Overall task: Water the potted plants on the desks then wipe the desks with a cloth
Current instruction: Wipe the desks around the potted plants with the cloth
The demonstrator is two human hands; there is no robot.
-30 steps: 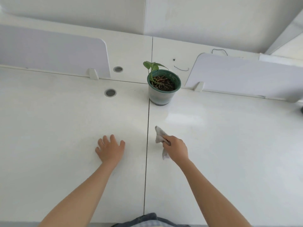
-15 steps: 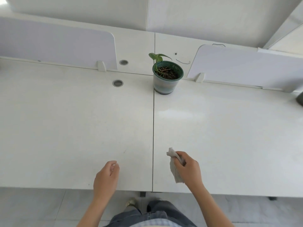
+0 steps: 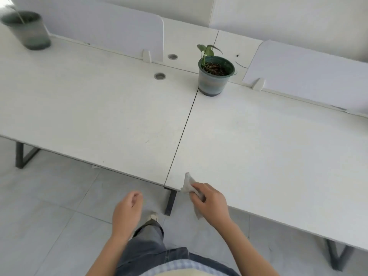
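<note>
Nearest, over the floor (image 3: 49, 216), the left hand (image 3: 127, 211) hangs free, its fingers (image 3: 137, 197) loosely curled and holding nothing. The right hand (image 3: 212, 202) curls its fingers round a crumpled grey cloth (image 3: 188, 185) at the near edge of the table (image 3: 258, 156), just right of the seam. Farther back a potted plant (image 3: 215, 76) stands upright beside that seam. A second potted plant (image 3: 27, 30), blurred, stands far left.

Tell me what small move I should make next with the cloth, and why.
Probably slide the cloth left across the seam onto the left desk. Your right hand grips it at the near corner of the right desk, beside that seam, and small dark specks show on the left desk.
</note>
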